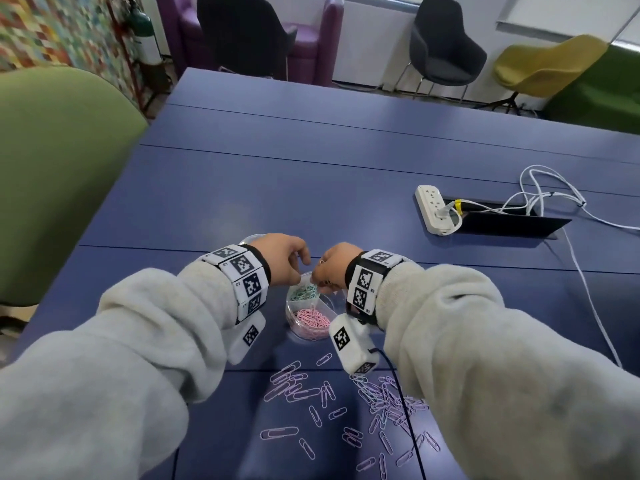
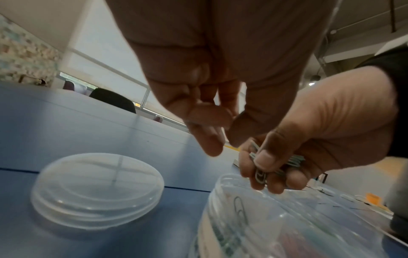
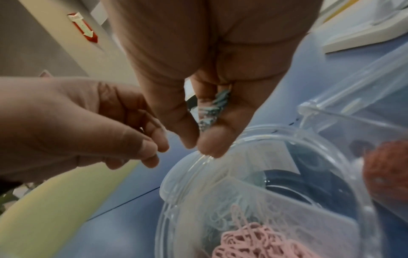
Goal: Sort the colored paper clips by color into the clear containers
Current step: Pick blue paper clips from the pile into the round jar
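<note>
A round clear container (image 1: 288, 308) with dividers stands on the blue table between my wrists. One section holds teal clips (image 1: 303, 292) and the nearer one pink clips (image 1: 313, 318). My right hand (image 1: 320, 284) hovers over the teal section and grips a bunch of teal clips (image 3: 212, 108), also seen from the left wrist as teal clips (image 2: 276, 164). My left hand (image 1: 301, 259) hangs beside it over the container's far rim. Its fingers are loosely curled and I see nothing between them. Several purple clips (image 1: 391, 400) lie scattered on the table near me.
The container's clear lid (image 2: 97, 188) lies on the table left of the container. A white power strip (image 1: 434, 209), white cables (image 1: 554, 199) and an open cable hatch (image 1: 502, 223) sit at right. A green chair (image 1: 52, 168) stands at left.
</note>
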### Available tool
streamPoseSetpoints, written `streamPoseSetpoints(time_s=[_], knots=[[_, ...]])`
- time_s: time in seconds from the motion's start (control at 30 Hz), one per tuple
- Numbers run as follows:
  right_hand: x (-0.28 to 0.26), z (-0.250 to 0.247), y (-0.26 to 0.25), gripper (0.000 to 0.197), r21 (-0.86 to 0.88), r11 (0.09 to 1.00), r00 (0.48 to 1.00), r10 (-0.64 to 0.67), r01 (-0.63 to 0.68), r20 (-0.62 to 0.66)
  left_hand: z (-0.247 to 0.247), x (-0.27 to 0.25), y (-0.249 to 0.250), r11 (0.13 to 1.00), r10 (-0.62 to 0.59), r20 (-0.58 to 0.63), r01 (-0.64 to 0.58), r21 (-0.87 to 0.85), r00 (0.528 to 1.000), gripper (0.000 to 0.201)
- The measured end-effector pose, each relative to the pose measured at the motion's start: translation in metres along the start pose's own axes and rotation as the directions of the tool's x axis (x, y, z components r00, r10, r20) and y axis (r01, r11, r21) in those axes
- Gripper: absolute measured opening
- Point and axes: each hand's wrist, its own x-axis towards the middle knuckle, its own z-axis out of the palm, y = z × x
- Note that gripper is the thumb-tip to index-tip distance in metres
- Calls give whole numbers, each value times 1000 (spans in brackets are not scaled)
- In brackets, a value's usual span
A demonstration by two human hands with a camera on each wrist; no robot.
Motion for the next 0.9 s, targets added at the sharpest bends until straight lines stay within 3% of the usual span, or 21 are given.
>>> streamPoseSetpoints(time_s=[0.03, 0.13, 0.3, 0.4, 0.5, 0.57, 0.73, 0.8, 0.9], knots=[[-1, 3, -5, 3, -93, 996, 1000, -16, 17, 4, -1, -2, -3, 1000, -13, -17, 13, 8, 1000, 21], [-2, 9, -13, 25, -377, 926, 998, -38, 14, -57, -4, -7, -8, 999, -36, -47, 36, 4, 998, 18], [-5, 11, -20, 26, -543, 840, 996, -61, 17, -64, -1, -15, -13, 999, 11, -70, -13, -33, 998, 17], [-6, 7, -15, 27, -490, 871, 993, -88, 38, -80, 3, -18, -15, 996, 57, -82, -62, -65, 995, 22], [-7, -1, -2, 22, -165, 984, 995, -82, 70, -64, 5, -25, -11, 997, 35, -71, -40, -73, 997, 16], [-18, -8, 9, 10, -42, 993, 990, -112, 108, -90, 8, -30, -9, 998, 11, -69, -16, -66, 998, 14], [-59, -21, 54, 18, 119, 972, 978, -194, 202, -75, 22, -50, 4, 996, 47, -71, -52, -69, 996, 18], [-76, -27, 79, 15, 69, 973, 974, -215, 219, -66, 34, -60, 12, 996, 75, -33, -76, -42, 997, 16], [-96, -35, 121, 14, -185, 955, 966, -247, 231, -71, 57, -71, 24, 992, 114, 33, -115, 59, 993, 13]])
